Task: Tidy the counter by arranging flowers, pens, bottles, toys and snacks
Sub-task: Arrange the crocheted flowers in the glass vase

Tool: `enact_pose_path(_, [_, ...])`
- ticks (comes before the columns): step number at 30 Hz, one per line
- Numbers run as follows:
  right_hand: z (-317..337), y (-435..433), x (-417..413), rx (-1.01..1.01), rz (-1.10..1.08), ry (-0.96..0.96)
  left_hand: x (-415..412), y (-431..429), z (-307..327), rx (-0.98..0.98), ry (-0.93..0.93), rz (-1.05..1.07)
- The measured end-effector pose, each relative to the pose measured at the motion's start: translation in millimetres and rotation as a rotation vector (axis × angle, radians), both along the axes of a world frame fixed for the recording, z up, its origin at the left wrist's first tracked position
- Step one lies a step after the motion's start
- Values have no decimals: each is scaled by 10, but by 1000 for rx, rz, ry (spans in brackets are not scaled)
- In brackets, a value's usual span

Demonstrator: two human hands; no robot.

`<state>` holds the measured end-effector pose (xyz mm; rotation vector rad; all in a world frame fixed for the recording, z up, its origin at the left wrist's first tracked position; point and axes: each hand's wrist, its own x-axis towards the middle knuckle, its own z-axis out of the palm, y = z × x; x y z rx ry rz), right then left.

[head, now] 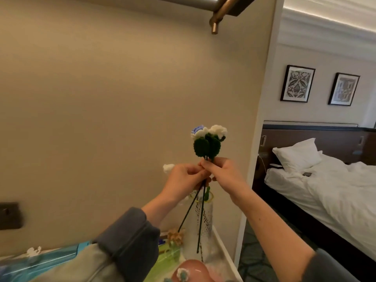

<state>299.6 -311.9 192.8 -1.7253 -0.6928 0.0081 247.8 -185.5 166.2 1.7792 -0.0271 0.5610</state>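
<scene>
- Flowers (207, 137), crocheted yarn on thin wire stems, above the speckled glass vase (203, 226).
- Both grips pinch the stems: left hand (183, 178), right hand (222, 174).
- Rumpled bed (325, 186) right of the vase.

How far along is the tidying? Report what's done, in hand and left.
Done: one green stem seems already in the glass vase. In hand: both the left hand and right hand pinch the crochet flowers by their stems above it, not yet inserted. Left: the pink dish and blue packet lie loose on the counter.
</scene>
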Motion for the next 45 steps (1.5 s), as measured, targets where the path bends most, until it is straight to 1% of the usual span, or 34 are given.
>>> enact_pose_path(3, [111, -2, 102, 48, -56, -79, 135, -35, 113, -16, 5, -4])
enact_pose_path(7, [294, 38, 273, 129, -185, -241, 327, -29, 264, 94, -5, -2])
enact_pose_path(10, [510, 65, 357, 240, -230, -284, 443, -23, 352, 165, -29, 1])
enact_pose_path(14, [714, 137, 432, 330, -256, -346, 563, -9, 420, 182, -70, -42])
enact_pose_path(16, [711, 187, 480, 366, -255, -330, 608, 21, 429, 204, -86, -68])
enact_pose_path(18, [649, 236, 529, 389, -243, -296, 665, 68, 391, 297, -95, -74])
enact_pose_path(20, [570, 286, 595, 396, -224, -260, 735, 112, 318, 389, -83, -29])
enact_pose_path(21, [537, 303, 620, 400, -213, -241, 767, 130, 281, 399, -77, -2])
enact_pose_path(25, [447, 384, 729, 419, -190, -200, 863, 181, 195, 379, -81, 59])
enact_pose_path(35, [102, 512, 974, 377, -156, -133, 1109, 281, -147, 298, -35, 77])
enact_pose_path(39, [-45, 545, 1035, 339, -140, -120, 1169, 316, -278, 315, -14, 125])
enact_pose_path(45, [-311, 537, 1119, 269, -89, -79, 1193, 332, -472, 369, 36, 139])
